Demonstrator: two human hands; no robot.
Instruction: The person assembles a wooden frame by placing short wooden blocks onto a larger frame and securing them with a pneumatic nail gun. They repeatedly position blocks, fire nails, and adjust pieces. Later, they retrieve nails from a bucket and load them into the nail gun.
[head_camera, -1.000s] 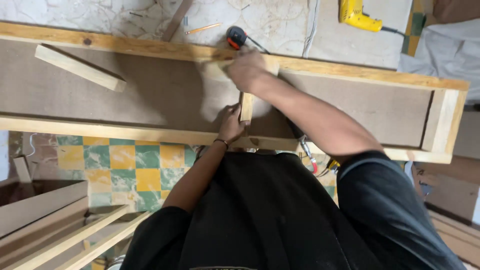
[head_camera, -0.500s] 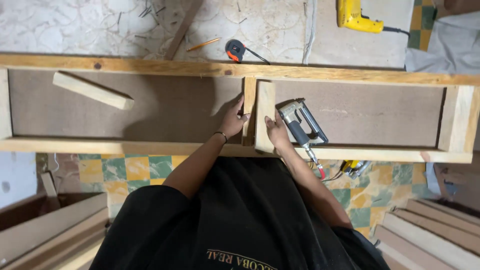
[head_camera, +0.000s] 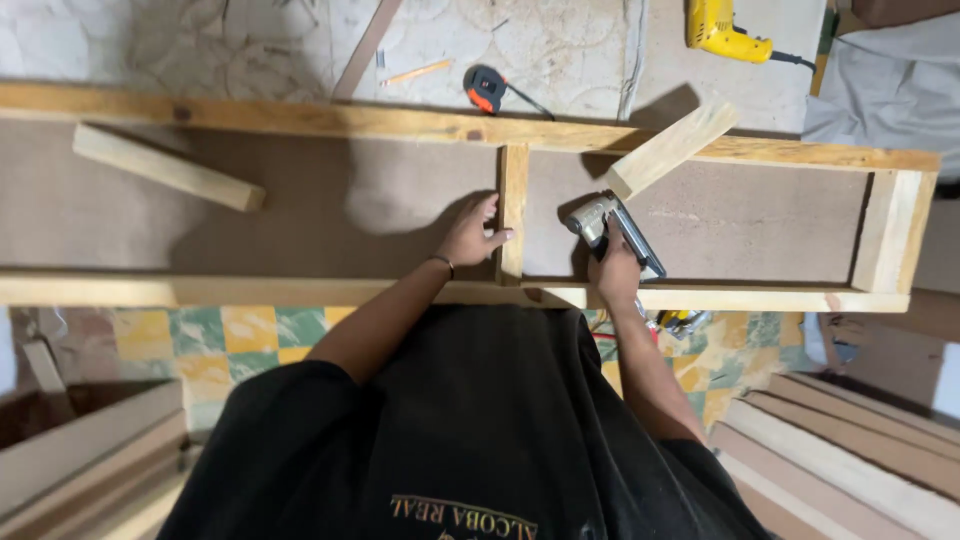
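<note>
A long shallow wooden frame (head_camera: 300, 118) with a brown board bottom lies across the view. An upright wooden divider (head_camera: 514, 210) stands between its two long rails. My left hand (head_camera: 468, 234) presses flat against the divider's left side. My right hand (head_camera: 616, 270) grips a grey nail gun (head_camera: 610, 228) just right of the divider, inside the frame. A loose wood block (head_camera: 672, 148) leans on the far rail above the gun.
Another loose wood block (head_camera: 166, 166) lies in the frame's left part. A tape measure (head_camera: 486, 88), a pencil (head_camera: 416, 72) and a yellow drill (head_camera: 722, 28) lie on the floor beyond. Stacked wood strips (head_camera: 850, 450) sit at lower right, planks (head_camera: 80, 450) at lower left.
My right hand came back from the far rail and picked up the nail gun, now held beside the divider. A second block moved from next to the divider up onto the far rail.
</note>
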